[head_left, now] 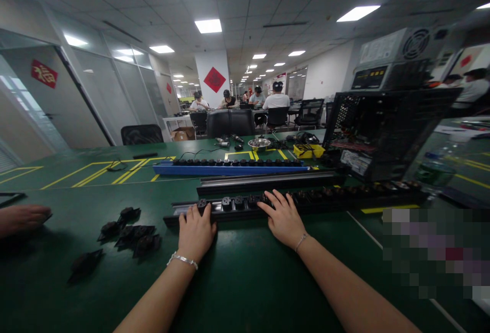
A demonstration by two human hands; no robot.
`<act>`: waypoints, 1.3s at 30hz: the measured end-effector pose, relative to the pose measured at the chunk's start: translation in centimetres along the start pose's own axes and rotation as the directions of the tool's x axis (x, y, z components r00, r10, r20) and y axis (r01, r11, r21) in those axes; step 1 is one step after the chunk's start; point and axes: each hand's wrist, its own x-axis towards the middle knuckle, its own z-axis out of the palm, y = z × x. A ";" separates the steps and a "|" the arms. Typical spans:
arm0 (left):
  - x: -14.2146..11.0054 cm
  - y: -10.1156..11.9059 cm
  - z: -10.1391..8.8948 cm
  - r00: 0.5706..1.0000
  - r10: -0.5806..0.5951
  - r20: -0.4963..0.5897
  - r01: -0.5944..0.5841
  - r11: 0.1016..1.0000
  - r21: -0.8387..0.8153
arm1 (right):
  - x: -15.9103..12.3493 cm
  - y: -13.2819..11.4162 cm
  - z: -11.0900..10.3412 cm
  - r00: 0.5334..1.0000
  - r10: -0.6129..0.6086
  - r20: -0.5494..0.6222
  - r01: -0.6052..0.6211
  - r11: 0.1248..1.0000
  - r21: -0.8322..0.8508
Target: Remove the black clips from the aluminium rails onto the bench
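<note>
A long black channel rail [222, 216] lies across the green table in front of me, with a row of black socket modules [239, 202] seated along it. At its left end, my left hand [196, 233] has its fingers closed around a black socket module [202, 204]; the fingertips partly hide it. Farther right, my right hand [285, 220] rests on the rail with fingers spread, the fingertips touching its row of modules. Several loose black modules [136, 235] lie in a heap on the table to the left of my left hand.
Behind the rail lie another black channel [260, 181] and a blue rail [229, 170] holding more modules. An open computer case [383, 134] stands at right, near a yellow tray [308, 150] and a metal bowl [259, 143]. Another person's hand [25, 219] reaches in at left.
</note>
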 end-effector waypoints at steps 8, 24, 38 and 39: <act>0.0 -0.9 0.3 0.998 -0.060 0.021 0.060 0.998 0.024 | 0.0 0.0 0.2 1.000 0.006 0.008 -0.006 1.000 -0.005; 0.4 -2.6 0.7 0.984 -0.156 0.087 0.160 0.987 -0.032 | 0.0 0.0 0.1 1.000 0.005 0.005 -0.004 1.000 -0.012; 0.9 -3.5 -0.1 0.951 -0.248 0.185 0.285 0.934 -0.215 | 0.0 -0.1 -0.1 1.000 0.005 0.008 -0.004 1.000 -0.011; 0.9 -3.6 -0.2 0.950 -0.252 0.184 0.289 0.932 -0.217 | 0.0 0.0 -0.1 1.000 0.004 0.008 -0.004 1.000 -0.013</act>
